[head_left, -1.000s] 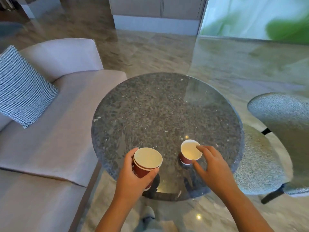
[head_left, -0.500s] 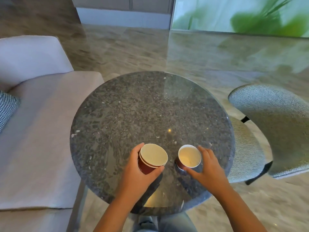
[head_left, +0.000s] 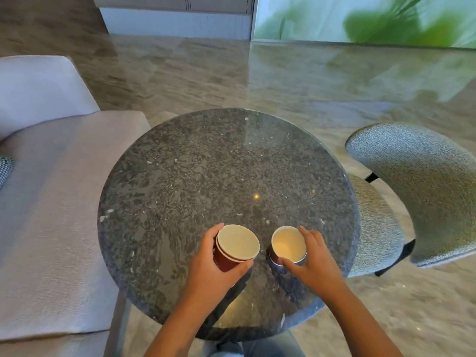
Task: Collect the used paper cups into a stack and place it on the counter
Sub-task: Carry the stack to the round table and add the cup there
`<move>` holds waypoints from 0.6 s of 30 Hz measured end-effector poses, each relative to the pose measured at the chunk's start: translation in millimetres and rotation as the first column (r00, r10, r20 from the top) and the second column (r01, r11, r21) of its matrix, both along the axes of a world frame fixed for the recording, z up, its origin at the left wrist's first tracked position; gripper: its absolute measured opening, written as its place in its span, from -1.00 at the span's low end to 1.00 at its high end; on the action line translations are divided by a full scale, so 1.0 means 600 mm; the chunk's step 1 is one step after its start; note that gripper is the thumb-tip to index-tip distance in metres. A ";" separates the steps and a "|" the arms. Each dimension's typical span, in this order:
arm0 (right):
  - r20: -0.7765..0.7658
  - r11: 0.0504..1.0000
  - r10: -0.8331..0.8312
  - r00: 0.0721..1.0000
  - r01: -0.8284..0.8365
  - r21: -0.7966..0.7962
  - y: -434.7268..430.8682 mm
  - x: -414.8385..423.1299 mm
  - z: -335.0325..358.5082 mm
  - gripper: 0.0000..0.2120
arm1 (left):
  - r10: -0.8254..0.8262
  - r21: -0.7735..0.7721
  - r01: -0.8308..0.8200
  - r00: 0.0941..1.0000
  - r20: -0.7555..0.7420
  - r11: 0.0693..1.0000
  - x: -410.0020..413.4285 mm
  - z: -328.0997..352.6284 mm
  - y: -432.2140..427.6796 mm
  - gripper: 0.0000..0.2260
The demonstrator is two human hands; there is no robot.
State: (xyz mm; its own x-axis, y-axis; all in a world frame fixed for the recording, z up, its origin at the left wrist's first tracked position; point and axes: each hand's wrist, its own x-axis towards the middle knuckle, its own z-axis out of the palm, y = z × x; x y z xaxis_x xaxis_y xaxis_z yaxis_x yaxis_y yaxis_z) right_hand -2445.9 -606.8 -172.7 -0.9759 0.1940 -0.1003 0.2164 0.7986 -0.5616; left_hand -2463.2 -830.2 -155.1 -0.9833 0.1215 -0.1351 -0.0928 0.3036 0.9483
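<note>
Cups: 3 red paper cups with pale insides, all at the near edge of the round table, none yet on a counter.
Sofa (head_left: pixel 51 202): pale upholstered seat along the left side of the table, nothing of the task on it.
Chair (head_left: pixel 422 191): grey speckled seat to the right of the table, well apart from the cups.
Tabletop (head_left: pixel 219 176): dark speckled stone disc, glossy; the far part carries nothing I can see.
Left hand (head_left: pixel 213 276): wrapped around a stack of 2 nested cups (head_left: pixel 235 249), thumb on the near wall, fingers on the far side; the stack looks lifted a little and tipped toward the camera, though I cannot tell for sure whether its base touches the stone.
Right hand (head_left: pixel 311 264): closing on the single cup (head_left: pixel 288 244), thumb at the near rim and fingers curled over the far right rim; the cup stands upright on the stone.
Gap: the stack and the single cup sit just beside each other, not touching.
Step in hand: gathering the last loose cup, judging by the 2 already nested.
Next move: probably lift the single cup clear, line its base over the stack's open mouth and drop it in straight, or slip the stack into it.
Counter: a low cabinet front shows at the far wall; whether that is the target I cannot tell.
</note>
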 end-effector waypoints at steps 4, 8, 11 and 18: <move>0.010 1.000 -0.004 1.000 0.004 0.007 0.001 0.000 -0.006 -0.15 | -0.002 0.012 0.002 1.000 0.000 1.000 -0.003 -0.002 0.003 -0.40; -0.009 1.000 -0.007 1.000 0.007 0.010 0.006 -0.001 -0.007 -0.20 | -0.021 0.012 0.021 1.000 0.006 1.000 -0.003 0.000 0.005 -0.40; -0.013 1.000 -0.013 1.000 0.012 -0.023 0.010 -0.009 -0.005 -0.22 | -0.025 0.000 0.025 1.000 0.002 1.000 -0.005 -0.001 0.006 -0.38; -0.145 0.976 -0.025 0.989 -0.008 -0.219 0.015 -0.039 0.037 -0.29 | -0.068 -0.076 0.068 0.998 0.001 0.995 -0.019 -0.001 0.010 -0.33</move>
